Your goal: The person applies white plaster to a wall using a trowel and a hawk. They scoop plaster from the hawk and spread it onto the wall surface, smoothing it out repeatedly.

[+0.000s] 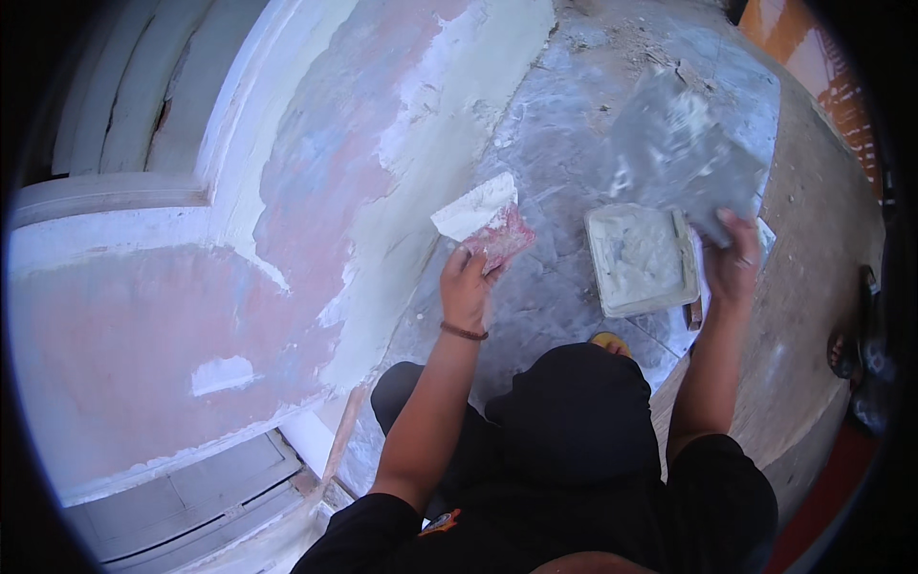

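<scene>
My left hand (465, 292), with a brown bracelet at its wrist, grips a flat filling scraper (492, 234). One part of the scraper is coated in white paste, and the part nearer my fingers is pinkish red and smeared. My right hand (734, 256) is closed on the near corner of a flat grey sheet (684, 158), blurred by motion, with pale streaks on its face. Just left of that hand, a square tub (595, 258) holds greyish-white paste (645, 253). The wall (382, 163) on the left carries patches of pale filler over pink and bluish paint.
The paste-stained floor (535, 297) stretches ahead, with crumbs of debris (612, 48) at its far end. A wooden stick (341, 435) leans near the wall at lower left. Footwear (846, 354) and a dark red strip (827, 488) lie at the right edge. Shuttered openings (143, 86) interrupt the wall.
</scene>
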Motion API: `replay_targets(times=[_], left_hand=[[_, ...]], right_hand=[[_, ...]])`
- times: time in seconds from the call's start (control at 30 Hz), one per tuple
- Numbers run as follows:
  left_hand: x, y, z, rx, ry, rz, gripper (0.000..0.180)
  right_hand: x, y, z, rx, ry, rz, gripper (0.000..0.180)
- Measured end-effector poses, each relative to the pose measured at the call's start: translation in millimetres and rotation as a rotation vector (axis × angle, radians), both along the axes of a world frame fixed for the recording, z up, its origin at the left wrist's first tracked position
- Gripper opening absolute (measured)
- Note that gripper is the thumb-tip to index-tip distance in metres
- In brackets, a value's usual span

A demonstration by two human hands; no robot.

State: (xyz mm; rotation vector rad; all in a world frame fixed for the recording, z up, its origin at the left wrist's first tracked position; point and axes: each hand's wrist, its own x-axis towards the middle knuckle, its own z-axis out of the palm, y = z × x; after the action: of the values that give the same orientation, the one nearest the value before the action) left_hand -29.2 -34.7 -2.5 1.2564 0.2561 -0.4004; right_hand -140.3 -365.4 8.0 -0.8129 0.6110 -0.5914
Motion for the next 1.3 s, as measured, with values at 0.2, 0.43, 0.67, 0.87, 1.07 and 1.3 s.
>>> replay_targets(times=[0.2,0.43,0.67,0.87,1.07,1.3], left_hand=[[0,3,-17,-0.033,0.047,0.002,0.028],[2,0,-1,0.108,-0.060,-0.057,0.025],[4,-24,16,0.400,-0.365,-0.042,0.023],[10,-36,32,0.990,-0.779,-0.282,0.040],[37,-25,34,1.095,-1.198,-0.493,0.060],[44,-8,27,1.245,-1.263,-0.511,0.055]], right_hand=[[51,-13,-23,0.232,-0.336,-0.102,0.038],[50,-16,-30,0.080,-0.194,-0.170,0.039],[56,90,-77,-0.310,0.204,0.040,0.036],[75,131,-38,0.362,-0.192,0.040,0.037],[85,129,-26,0.524,-0.099,0.022,0.032],[89,135,-35,0.654,-0.197,0.108,0.032]])
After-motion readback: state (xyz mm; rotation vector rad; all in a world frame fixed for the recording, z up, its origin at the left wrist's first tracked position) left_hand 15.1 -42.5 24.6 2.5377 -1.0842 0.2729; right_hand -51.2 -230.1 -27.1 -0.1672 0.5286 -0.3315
